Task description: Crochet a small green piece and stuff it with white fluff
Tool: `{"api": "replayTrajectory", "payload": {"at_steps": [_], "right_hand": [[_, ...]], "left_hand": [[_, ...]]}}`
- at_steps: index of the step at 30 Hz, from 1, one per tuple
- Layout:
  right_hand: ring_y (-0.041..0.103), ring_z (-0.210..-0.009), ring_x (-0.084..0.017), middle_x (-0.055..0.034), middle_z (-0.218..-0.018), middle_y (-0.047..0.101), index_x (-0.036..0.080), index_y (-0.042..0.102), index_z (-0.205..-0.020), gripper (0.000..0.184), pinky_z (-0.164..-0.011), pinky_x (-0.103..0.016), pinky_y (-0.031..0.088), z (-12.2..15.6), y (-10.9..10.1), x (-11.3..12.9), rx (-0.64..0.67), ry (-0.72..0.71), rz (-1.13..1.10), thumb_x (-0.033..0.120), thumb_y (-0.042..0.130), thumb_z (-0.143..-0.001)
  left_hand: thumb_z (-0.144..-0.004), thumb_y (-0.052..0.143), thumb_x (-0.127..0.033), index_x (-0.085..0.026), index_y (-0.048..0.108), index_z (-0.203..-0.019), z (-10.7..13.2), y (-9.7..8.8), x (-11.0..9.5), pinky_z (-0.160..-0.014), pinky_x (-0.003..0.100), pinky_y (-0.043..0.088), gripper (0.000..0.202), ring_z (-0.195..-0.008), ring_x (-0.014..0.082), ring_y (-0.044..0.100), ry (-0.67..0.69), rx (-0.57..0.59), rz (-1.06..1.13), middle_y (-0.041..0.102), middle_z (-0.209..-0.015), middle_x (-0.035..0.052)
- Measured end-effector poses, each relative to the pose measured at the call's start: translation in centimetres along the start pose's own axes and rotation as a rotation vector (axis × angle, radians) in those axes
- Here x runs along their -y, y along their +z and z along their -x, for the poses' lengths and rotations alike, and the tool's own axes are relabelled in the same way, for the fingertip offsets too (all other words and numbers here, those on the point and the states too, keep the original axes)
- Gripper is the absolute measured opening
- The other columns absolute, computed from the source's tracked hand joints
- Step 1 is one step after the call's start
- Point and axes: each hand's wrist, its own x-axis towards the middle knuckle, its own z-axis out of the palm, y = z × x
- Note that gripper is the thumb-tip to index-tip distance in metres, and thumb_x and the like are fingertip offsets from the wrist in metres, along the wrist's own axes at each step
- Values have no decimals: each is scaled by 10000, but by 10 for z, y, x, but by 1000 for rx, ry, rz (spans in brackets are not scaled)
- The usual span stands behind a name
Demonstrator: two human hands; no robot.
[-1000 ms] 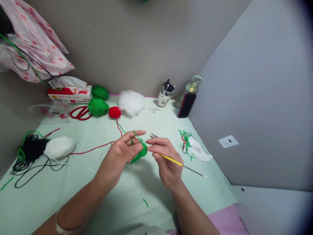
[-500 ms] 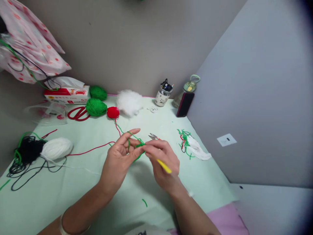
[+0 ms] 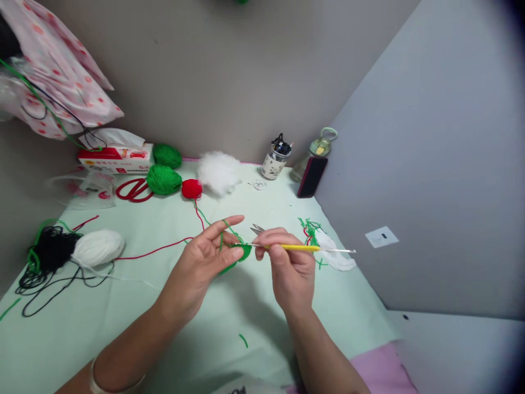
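Note:
My left hand (image 3: 200, 268) pinches a small green crochet piece (image 3: 245, 251) between thumb and fingers. Green yarn runs over its raised index finger and back toward the yarn balls. In my right hand (image 3: 289, 268) is a yellow-handled crochet hook (image 3: 299, 248), held like a pen and lying nearly level. The hook's left tip meets the top edge of the green piece; its other metal end sticks out to the right. Just behind my right fingers lies a pair of small scissors (image 3: 256, 229), partly hidden by them.
Green yarn balls (image 3: 164, 179), a red ball (image 3: 191, 189) and white stuffing (image 3: 219, 172) sit at the back. Red-handled scissors (image 3: 133, 190) lie by a tissue box (image 3: 123, 158). White yarn (image 3: 98, 247) is left; yarn scraps (image 3: 311, 230), a pen cup (image 3: 275, 163) and a phone (image 3: 312, 177) are right.
My right hand has moved slightly right and turned, so the hook swings from slanting down toward me to nearly level. More of the green piece shows. My left hand still holds it.

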Motion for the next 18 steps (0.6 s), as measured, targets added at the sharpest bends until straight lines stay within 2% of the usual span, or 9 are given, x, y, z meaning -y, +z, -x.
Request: {"api": "replayTrajectory", "payload": {"at_steps": [3,10,15,18], "right_hand": [[710,-850,-207,-68,-921,782,238,785,-948,174,-667,-338,571,0,2,-4,25,3,33,327,643,-993],[689,-773,-181,-54,-886,768,235,786,-964,175,-665,-331,574,3,1,-8,12,42,20,319,636,-997],[702,-858,-200,-68,-923,758,252,804,-985,165,-682,-337,588,5,4,-6,48,-25,84,307,649,-989],[696,-790,-188,-65,-903,748,244,798,-964,173,-647,-329,586,5,3,-9,33,12,14,342,657,-982]], "left_hand": [[-795,874,-321,-266,722,-1290,1,2,4,-795,287,461,520,-848,162,599,4,34,-37,658,-898,4],[-811,861,-285,-297,694,-1331,0,2,9,-815,272,475,546,-826,140,610,28,28,-19,645,-908,-18],[-796,868,-294,-274,652,-1391,0,3,11,-837,287,477,633,-872,161,614,23,-23,-23,679,-923,-5],[-803,865,-292,-285,593,-1460,0,1,8,-873,306,470,710,-889,173,634,-33,20,6,687,-892,-9]]}}
